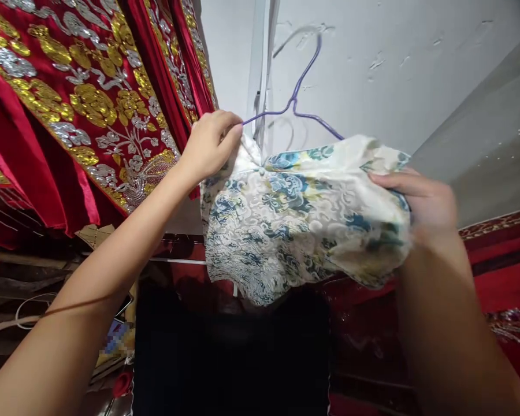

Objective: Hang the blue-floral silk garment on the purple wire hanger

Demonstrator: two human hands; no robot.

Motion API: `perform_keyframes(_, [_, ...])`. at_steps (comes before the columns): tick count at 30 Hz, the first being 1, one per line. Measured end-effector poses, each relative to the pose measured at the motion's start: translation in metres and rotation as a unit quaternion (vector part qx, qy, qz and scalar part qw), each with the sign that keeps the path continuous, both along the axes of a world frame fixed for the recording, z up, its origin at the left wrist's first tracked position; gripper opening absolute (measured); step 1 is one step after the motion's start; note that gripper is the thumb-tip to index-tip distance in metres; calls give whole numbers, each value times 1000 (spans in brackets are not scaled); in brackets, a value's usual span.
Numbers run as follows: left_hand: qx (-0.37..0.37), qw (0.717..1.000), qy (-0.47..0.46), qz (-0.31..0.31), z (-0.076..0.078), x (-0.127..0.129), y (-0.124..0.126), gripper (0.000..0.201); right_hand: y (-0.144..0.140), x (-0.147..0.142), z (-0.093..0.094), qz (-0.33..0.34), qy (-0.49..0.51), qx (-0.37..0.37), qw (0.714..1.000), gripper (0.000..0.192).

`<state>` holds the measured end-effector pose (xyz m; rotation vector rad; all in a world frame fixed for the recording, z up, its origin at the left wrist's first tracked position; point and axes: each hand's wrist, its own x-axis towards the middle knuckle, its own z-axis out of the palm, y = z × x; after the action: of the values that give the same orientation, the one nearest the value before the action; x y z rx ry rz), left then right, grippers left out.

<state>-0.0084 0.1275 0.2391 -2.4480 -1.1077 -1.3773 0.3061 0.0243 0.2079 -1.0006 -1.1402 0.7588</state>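
1. Two bare hands are holding up one floral garment (pixel 286 214), which is spreading across the centre of the view with its patterned side facing the camera.
2. At the garment's ten o'clock, the left hand (pixel 212 144) is gripping: thumb and fingers are pinching one arm of a purple hanger (pixel 295 101) where it is meeting the garment's shoulder.
3. Near three o'clock, the right hand (pixel 431 199) is gripping the garment's side, its thumb lying on the front and its fingers partly hiding behind the cloth.
4. At twelve o'clock the hanger is showing above the garment, its stem leaning toward one; its other arm is disappearing at the garment's upper edge.
5. Red embroidered cloth (pixel 93 104) is hanging at ten o'clock, and a pale wall (pixel 372 86) is filling one to two.
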Motion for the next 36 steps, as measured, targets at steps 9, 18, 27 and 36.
perform_keyframes(9, [-236, 963, -14, -131, 19, 43, -66, 46, -83, -72, -44, 302, -247, -67, 919, 37])
perform_keyframes(18, [-421, 857, -156, -255, 23, -6, -85, 57, 32, -79, -44, 66, -450, 216, 864, 68])
perform_keyframes(27, [-453, 842, -219, -192, 30, -40, -105, 46, 66, -120, -55, 135, -399, 288, 860, 28])
perform_keyframes(36, [-323, 936, -139, -27, 22, -51, -39, 24, 74, -68, -24, -22, -354, 167, 920, 29])
